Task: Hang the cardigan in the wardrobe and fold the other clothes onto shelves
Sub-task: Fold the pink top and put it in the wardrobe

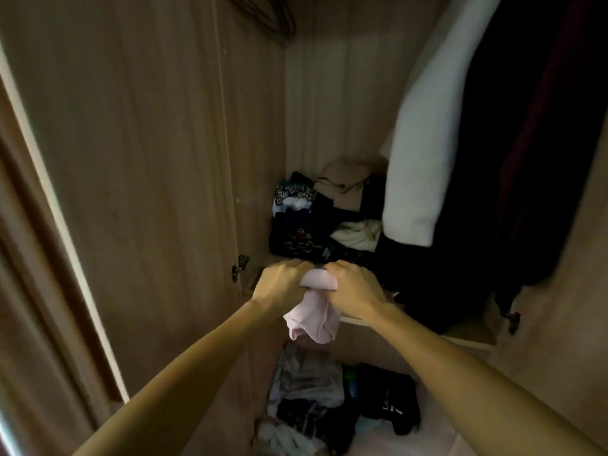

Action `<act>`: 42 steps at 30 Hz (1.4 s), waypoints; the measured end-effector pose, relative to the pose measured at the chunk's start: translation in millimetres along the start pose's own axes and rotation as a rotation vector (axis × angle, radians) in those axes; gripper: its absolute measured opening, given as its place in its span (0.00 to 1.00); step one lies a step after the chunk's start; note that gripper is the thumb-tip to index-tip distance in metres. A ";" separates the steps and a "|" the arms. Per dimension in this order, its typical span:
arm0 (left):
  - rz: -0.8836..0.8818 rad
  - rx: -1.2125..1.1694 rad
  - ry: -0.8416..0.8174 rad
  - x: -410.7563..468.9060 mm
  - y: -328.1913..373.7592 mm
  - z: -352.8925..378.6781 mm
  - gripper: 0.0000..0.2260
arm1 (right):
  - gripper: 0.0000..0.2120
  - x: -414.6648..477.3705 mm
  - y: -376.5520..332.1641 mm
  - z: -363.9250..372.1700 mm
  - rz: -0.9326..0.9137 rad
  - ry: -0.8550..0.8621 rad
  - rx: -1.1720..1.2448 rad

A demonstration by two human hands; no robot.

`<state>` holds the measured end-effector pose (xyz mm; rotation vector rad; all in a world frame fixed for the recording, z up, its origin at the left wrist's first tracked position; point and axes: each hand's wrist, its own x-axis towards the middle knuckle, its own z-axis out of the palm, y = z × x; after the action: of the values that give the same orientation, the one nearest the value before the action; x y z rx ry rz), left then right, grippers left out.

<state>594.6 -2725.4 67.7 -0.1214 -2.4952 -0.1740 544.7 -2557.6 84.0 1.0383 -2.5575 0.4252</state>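
A small pale pink garment [314, 319] hangs bunched from both my fists, in front of the wardrobe's shelf edge [460, 339]. My left hand [279, 284] and my right hand [353, 289] grip its top side by side, knuckles nearly touching. Behind them, on the shelf, lies a pile of folded clothes [325, 215] in dark, beige and white. A white garment [424, 139] and dark garments [513, 159] hang at the right. I cannot tell which piece is the cardigan.
The open wardrobe door [141, 159] stands at the left with a hinge [239, 268] near my left hand. A lower shelf holds mixed clothes [329, 396]. Empty hangers [269, 14] hang at the top. Another hinge [513, 319] sits at the right.
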 end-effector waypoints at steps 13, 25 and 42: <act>0.014 0.106 0.087 170.1 -77.7 65.3 0.15 | 0.17 190.8 75.9 47.7 -0.067 0.177 -0.098; -0.292 0.116 -0.594 87.4 -120.6 272.6 0.24 | 0.30 165.9 123.0 234.7 0.045 -0.540 0.097; -0.223 -0.156 -0.176 81.4 -51.7 139.9 0.24 | 0.20 120.5 102.9 135.4 0.149 -0.023 0.284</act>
<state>440.7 -2751.3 0.3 0.0816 -2.6645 -0.4701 363.0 -2614.0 -1.0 0.9492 -2.6579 0.8409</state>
